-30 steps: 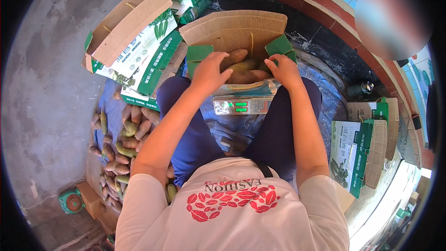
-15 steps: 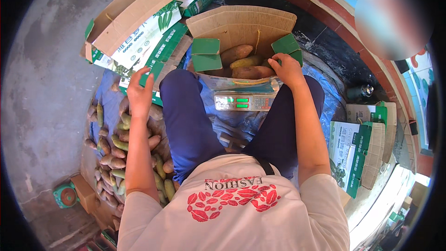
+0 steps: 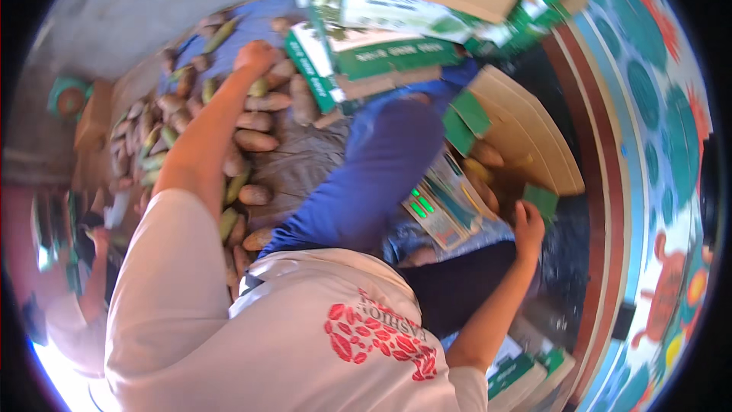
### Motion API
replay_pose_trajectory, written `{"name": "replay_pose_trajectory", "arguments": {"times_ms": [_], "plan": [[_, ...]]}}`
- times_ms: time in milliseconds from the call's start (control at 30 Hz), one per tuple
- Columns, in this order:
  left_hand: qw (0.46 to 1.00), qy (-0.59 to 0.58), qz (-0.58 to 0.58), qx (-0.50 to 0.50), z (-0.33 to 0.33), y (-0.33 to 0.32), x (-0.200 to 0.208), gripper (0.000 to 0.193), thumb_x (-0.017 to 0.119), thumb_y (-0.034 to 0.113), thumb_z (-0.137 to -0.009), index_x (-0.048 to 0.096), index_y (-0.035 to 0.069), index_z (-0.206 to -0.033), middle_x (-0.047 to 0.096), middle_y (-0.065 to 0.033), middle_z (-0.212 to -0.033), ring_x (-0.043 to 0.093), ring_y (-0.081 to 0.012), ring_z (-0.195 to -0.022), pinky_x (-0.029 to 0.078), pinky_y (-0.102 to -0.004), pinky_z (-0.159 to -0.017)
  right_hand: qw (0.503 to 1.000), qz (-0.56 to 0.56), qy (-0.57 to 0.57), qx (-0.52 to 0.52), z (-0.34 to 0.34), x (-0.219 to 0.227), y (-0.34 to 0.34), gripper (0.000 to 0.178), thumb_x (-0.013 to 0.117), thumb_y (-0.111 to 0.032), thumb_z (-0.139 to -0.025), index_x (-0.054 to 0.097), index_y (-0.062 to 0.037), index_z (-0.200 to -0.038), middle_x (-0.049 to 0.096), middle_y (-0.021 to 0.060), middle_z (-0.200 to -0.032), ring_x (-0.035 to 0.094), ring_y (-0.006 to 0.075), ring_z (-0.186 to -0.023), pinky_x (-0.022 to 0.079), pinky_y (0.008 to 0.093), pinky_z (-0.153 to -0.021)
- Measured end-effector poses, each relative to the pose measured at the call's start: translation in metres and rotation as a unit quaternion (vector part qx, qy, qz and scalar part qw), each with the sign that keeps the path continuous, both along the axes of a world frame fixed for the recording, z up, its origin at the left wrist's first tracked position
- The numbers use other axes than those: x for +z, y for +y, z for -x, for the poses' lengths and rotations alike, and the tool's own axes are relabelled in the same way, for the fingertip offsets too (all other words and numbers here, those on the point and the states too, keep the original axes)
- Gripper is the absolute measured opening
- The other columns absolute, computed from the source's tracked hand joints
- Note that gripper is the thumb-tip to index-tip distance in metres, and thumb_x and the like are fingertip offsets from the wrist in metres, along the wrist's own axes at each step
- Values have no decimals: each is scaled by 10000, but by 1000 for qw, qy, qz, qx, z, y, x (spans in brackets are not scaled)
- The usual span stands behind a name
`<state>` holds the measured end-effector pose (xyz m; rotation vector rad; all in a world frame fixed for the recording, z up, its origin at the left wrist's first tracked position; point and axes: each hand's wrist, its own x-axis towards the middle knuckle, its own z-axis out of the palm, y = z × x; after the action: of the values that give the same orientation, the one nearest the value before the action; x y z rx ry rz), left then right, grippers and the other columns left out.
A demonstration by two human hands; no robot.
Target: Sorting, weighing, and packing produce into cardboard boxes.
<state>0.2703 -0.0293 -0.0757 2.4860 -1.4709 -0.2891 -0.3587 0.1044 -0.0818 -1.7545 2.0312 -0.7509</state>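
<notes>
My left hand [image 3: 258,55] is stretched over a pile of long brown and green root vegetables [image 3: 259,141]. Its fingers look curled, but blur and the hand itself hide whether one is held. At the right, my right hand [image 3: 528,227] grips the rim of an open cardboard carton [image 3: 530,126], beside a green corner flap [image 3: 540,202]. Several root vegetables [image 3: 486,154] lie inside it. The carton stands by a scale [image 3: 435,217] with a lit green display, between my knees.
Open green and white cartons [image 3: 404,53] are stacked ahead. More cartons [image 3: 526,381] stand beside my right arm. A blue sheet [image 3: 259,19] lies under the pile. A painted wall [image 3: 656,145] borders the right side. Another person [image 3: 76,297] is at the far left.
My view has swung left toward the pile. My left hand has moved from above the pile's edge, with fingers apart, to among the root vegetables. My right hand stays at the carton.
</notes>
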Motion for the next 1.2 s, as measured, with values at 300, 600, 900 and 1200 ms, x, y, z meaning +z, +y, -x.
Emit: {"name": "replay_pose_trajectory", "arguments": {"times_ms": [300, 600, 900, 1200], "plan": [[994, -37, -72, 80, -6, 6, 18, 345, 547, 267, -782, 650, 92, -1062, 611, -148, -1136, 588, -278, -1068, 485, -390, -873, 998, -4, 49, 50, 20, -14, -4, 268, 562, -205, -877, 614, 36, -983, 643, 178, -925, 611, 292, -865, 462, 345, -776], [995, -28, -94, 27, 4, 23, -37, 326, 521, 285, -820, 652, 67, -1025, 613, -140, -1132, 566, -272, -1089, 448, -363, -905, 998, 3, 27, 64, 2, -15, -15, 258, 569, -202, -875, 607, 35, -968, 633, 153, -896, 596, 258, -805, 459, 342, -735], [980, -127, -154, -5, -21, 7, -92, 393, 640, 300, -779, 620, 55, -1087, 617, -127, -1119, 577, -256, -1077, 472, -374, -896, 997, -10, 0, 72, -8, -10, -24, 255, 575, -195, -874, 616, 33, -981, 644, 166, -928, 614, 268, -858, 469, 339, -784], [975, -127, -131, -131, -28, -12, -65, 432, 553, 417, -790, 651, 40, -976, 632, -170, -1058, 607, -331, -987, 481, -444, -840, 999, -31, 2, -17, -18, 16, -5, 293, 614, -280, -824, 660, -22, -957, 647, 173, -969, 615, 324, -927, 472, 366, -810]]}}
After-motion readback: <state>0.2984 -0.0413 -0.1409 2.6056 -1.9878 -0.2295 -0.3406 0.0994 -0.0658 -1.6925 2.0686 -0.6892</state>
